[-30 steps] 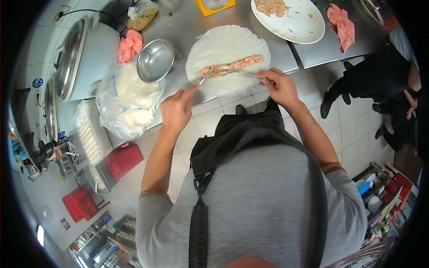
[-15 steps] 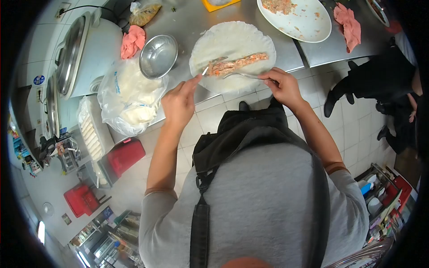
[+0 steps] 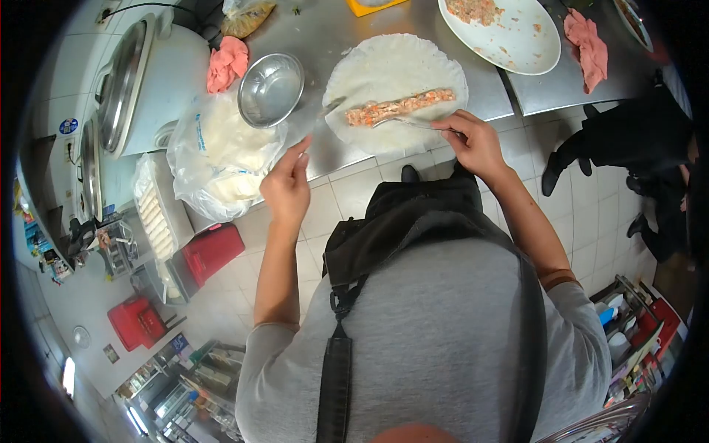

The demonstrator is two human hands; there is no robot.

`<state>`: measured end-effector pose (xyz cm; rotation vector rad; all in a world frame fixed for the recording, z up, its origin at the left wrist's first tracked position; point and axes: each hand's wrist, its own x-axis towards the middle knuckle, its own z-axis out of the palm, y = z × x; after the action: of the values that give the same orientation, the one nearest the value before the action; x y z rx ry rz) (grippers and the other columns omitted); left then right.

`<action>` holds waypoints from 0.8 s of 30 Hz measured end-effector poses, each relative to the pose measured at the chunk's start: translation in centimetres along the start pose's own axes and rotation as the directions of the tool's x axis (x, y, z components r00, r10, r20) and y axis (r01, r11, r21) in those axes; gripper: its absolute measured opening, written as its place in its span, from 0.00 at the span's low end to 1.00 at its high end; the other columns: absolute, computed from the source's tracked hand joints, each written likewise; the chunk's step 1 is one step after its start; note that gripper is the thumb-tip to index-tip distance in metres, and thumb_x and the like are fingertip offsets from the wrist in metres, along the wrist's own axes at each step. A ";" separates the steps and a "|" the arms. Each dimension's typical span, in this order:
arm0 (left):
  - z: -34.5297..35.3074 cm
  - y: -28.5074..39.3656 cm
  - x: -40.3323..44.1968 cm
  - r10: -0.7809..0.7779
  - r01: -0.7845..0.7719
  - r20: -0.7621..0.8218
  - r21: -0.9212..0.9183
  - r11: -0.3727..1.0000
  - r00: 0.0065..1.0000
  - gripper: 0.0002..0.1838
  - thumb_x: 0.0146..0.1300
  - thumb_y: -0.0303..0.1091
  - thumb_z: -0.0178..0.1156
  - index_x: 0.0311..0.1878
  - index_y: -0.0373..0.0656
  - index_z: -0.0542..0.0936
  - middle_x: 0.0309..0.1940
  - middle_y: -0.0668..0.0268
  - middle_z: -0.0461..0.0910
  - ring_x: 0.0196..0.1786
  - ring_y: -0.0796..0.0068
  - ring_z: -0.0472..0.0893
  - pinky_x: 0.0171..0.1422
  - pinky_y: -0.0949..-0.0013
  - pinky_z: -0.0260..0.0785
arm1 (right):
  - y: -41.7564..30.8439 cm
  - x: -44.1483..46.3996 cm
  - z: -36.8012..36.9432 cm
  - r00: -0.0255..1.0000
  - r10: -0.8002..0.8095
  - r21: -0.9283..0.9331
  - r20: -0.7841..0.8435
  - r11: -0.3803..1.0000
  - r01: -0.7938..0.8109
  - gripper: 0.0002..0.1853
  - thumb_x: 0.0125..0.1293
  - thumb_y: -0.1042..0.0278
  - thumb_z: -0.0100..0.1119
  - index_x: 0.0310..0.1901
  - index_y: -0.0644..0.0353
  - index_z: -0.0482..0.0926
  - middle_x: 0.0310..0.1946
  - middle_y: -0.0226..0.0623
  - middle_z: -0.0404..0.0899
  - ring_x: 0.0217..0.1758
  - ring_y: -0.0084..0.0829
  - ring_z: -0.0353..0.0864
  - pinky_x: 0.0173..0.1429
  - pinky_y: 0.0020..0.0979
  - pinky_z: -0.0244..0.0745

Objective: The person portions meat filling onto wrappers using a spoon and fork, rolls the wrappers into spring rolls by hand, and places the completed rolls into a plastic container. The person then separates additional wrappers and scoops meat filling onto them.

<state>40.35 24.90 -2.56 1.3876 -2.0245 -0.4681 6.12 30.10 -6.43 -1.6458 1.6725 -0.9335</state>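
A strip of orange-pink minced filling (image 3: pixel 399 108) lies across the lower half of a round white wrapper (image 3: pixel 391 66) on the steel table. In my right hand (image 3: pixel 473 140), closed at the wrapper's right edge, is a fork (image 3: pixel 413 123), its head against the filling's lower side. My left hand (image 3: pixel 286 181) is closed around the handle of a utensil whose blade-like tip (image 3: pixel 331 107) is over the wrapper's left edge, left of the filling. The middle of that utensil is hard to make out.
Near my left hand are a metal bowl (image 3: pixel 271 90) and a plastic bag of white wrappers (image 3: pixel 221 155). A white plate (image 3: pixel 517 44) with minced filling and a pink cloth (image 3: pixel 587 50) are at the upper right. People in dark trousers (image 3: pixel 628 133) stand at the right.
My left hand has drawn back left and down from the filling, taking its utensil's tip to the wrapper's left edge. My right hand keeps the fork by the filling. The view has shifted slightly.
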 end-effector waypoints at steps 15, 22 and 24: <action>1.0 1.2 -0.1 0.092 -0.123 0.150 0.210 0.970 0.984 0.19 0.62 0.22 0.64 0.53 0.55 0.88 0.31 0.63 0.85 0.28 0.59 0.83 0.34 0.59 0.73 | 0.2 0.2 1.1 0.998 -0.063 -0.063 -0.029 0.996 0.062 0.13 0.66 0.78 0.63 0.50 0.53 0.88 0.36 0.33 0.81 0.28 0.32 0.76 0.35 0.31 0.72; 0.8 0.7 2.6 0.077 -0.081 0.058 0.079 0.994 0.995 0.20 0.62 0.23 0.65 0.54 0.57 0.88 0.37 0.65 0.88 0.31 0.62 0.85 0.34 0.62 0.75 | -0.3 0.0 0.8 0.998 -0.042 -0.032 0.048 0.999 0.043 0.11 0.66 0.73 0.62 0.47 0.48 0.86 0.38 0.33 0.83 0.36 0.42 0.83 0.40 0.40 0.77; 1.6 0.7 2.6 0.062 -0.072 0.084 0.121 0.990 0.995 0.21 0.61 0.22 0.65 0.55 0.57 0.88 0.36 0.65 0.88 0.30 0.61 0.85 0.33 0.61 0.75 | -0.4 0.3 2.0 0.998 -0.058 -0.061 0.007 0.996 0.058 0.11 0.66 0.73 0.63 0.47 0.48 0.86 0.38 0.33 0.83 0.36 0.42 0.83 0.40 0.40 0.78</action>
<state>38.15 22.67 -2.52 1.3887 -2.1903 -0.3795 8.01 29.69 -7.24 -1.7440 1.6726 -0.9127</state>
